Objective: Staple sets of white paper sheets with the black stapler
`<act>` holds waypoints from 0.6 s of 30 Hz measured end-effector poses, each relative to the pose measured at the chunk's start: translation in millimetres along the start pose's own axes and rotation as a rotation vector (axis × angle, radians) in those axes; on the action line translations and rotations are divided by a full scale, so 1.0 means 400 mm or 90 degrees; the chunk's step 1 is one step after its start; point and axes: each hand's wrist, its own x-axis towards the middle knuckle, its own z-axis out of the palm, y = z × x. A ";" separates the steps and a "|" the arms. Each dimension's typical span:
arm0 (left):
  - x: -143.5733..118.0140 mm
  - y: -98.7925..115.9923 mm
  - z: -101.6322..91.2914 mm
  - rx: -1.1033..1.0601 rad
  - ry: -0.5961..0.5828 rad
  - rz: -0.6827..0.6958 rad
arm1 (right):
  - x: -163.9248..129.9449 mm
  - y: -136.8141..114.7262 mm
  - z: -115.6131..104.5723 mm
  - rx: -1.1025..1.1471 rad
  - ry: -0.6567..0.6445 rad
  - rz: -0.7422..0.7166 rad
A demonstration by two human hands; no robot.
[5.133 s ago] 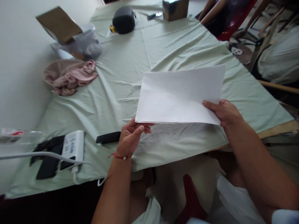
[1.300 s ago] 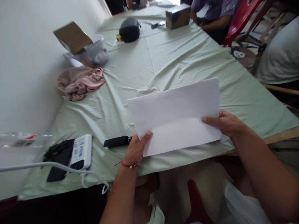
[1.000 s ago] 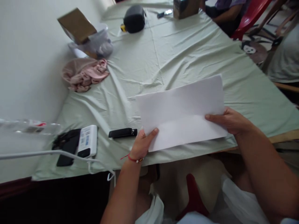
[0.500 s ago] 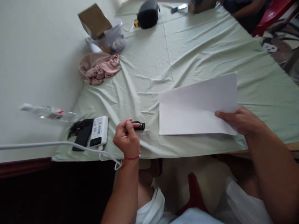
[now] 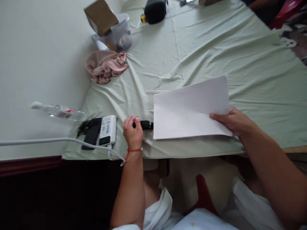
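Observation:
My left hand (image 5: 132, 130), with a red string on its wrist, is closed around the rear of a small black stapler (image 5: 146, 125). The stapler's front end points right and meets the left edge of some white paper (image 5: 184, 111); whether the paper sits between its jaws I cannot tell. My right hand (image 5: 238, 122) pinches the paper at its right side, thumb on top and the other fingers hidden underneath. The paper is held slightly tilted over the green tablecloth (image 5: 201, 48).
Left of my left hand lie a white power bank (image 5: 107, 129) with a cable (image 5: 59, 139), a black phone-like slab (image 5: 92, 137) and a clear bottle (image 5: 57, 111). Farther back are a pink cloth (image 5: 107, 67), a plastic tub (image 5: 123, 28) with a cardboard box (image 5: 102, 16), and a black case (image 5: 155, 12).
The paper has shifted left with my right hand, up to the stapler. My left hand has changed its hold, now wrapped over the stapler's rear. The whole view has shifted slightly.

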 end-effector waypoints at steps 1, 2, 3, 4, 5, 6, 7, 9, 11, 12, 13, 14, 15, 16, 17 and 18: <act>-0.002 0.002 0.004 0.004 0.005 -0.001 | 0.000 0.000 0.004 -0.002 0.002 0.001; -0.003 0.004 0.007 0.007 0.012 -0.001 | 0.000 -0.001 0.008 -0.003 0.005 0.001; -0.005 0.006 0.009 0.008 0.016 0.002 | 0.000 -0.001 0.012 -0.003 0.007 0.000; -0.007 0.009 0.011 0.008 0.017 0.006 | 0.000 -0.001 0.017 -0.005 0.007 -0.001; -0.008 0.010 0.011 0.006 0.019 0.009 | 0.001 -0.001 0.021 -0.010 0.006 -0.001; -0.008 0.011 0.011 0.006 0.019 0.011 | 0.002 -0.001 0.025 -0.016 0.004 0.000; -0.009 0.012 0.011 0.006 0.019 0.013 | 0.003 0.000 0.029 -0.023 0.003 0.000; -0.009 0.014 0.010 0.007 0.014 0.020 | 0.006 0.002 0.034 -0.030 0.006 0.000; -0.011 0.016 0.010 0.011 0.009 0.030 | 0.009 0.004 0.038 -0.025 0.011 -0.002; -0.012 0.017 0.010 0.013 0.007 0.036 | 0.011 0.005 0.039 -0.022 0.013 -0.003; -0.014 0.019 0.011 0.013 0.006 0.039 | 0.012 0.005 0.041 -0.021 0.014 -0.005; -0.016 0.021 0.012 0.013 0.006 0.042 | 0.014 0.006 0.042 -0.021 0.016 -0.006; -0.019 0.024 0.013 0.012 0.005 0.044 | 0.015 0.005 0.043 -0.021 0.017 -0.007; -0.022 0.026 0.015 0.012 0.003 0.046 | 0.015 0.005 0.044 -0.022 0.018 -0.007; -0.025 0.029 0.016 0.012 0.000 0.046 | 0.015 0.003 0.045 -0.021 0.020 -0.007; -0.028 0.033 0.017 0.015 -0.002 0.044 | 0.014 0.002 0.047 -0.020 0.021 -0.007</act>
